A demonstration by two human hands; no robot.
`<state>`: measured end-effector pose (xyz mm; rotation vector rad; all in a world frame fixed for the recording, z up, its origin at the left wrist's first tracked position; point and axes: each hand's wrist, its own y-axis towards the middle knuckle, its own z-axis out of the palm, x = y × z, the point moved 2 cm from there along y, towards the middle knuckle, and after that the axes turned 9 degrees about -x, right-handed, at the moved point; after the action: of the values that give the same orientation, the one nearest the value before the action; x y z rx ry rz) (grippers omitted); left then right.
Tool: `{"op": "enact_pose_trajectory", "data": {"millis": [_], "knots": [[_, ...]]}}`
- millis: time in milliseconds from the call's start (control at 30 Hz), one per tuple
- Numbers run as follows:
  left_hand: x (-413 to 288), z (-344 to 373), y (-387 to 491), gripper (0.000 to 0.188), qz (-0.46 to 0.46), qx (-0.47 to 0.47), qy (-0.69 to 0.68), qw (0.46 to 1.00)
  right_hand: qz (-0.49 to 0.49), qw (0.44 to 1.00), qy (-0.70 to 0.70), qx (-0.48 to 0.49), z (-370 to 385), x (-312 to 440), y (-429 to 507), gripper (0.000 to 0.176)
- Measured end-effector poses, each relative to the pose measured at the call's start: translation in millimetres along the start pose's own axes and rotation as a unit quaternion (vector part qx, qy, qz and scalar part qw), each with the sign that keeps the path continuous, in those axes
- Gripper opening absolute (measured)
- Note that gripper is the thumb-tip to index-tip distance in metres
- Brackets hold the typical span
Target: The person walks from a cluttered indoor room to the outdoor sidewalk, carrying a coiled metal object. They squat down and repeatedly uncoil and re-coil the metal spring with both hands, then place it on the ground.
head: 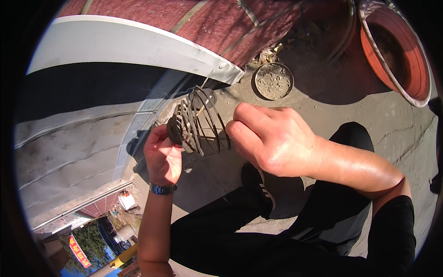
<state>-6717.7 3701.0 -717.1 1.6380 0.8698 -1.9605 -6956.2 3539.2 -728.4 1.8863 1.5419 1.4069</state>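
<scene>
My left hand [162, 152] grips the dark round base of a wire-ribbed, basket-like frame [202, 124], which is tilted on its side with its wide end facing right. A thin light stick shows inside its ribs. Just right of the wide end, my right hand [264, 138] is curled with its back to the camera; its fingertips are hidden, so whether it pinches something cannot be told. A dark round part [207, 98] lies behind the ribs; whether it belongs to the frame is unclear.
A round shallow dish [274, 81] of dirt stands on the concrete ground ahead. An orange bucket [403, 74] stands at the upper right. A grey-edged panel [138, 43] and a red block wall [214, 20] border the left and top. My shoe [258, 188] is below.
</scene>
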Motion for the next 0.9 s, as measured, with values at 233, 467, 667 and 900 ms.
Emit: {"op": "enact_pose_trajectory", "data": {"millis": [233, 467, 667, 900], "knots": [[3, -1, -2, 0.027, -0.017, 0.009, 0.003, 1.000, -0.032, 0.998, -0.024, -0.045, 0, 5, 3, 0.017], [2, 12, -5, 0.028, -0.043, 0.026, -0.058, 0.997, -0.055, 0.996, -0.040, -0.053, 1, 6, 3, 0.021], [4, 15, -5, 0.032, -0.047, 0.029, -0.052, 0.997, -0.052, 0.996, -0.033, -0.063, 2, 7, 1, 0.023], [5, 10, -4, 0.033, -0.048, 0.049, -0.064, 0.996, -0.073, 0.995, -0.013, -0.067, 3, 7, -2, 0.021]]}}
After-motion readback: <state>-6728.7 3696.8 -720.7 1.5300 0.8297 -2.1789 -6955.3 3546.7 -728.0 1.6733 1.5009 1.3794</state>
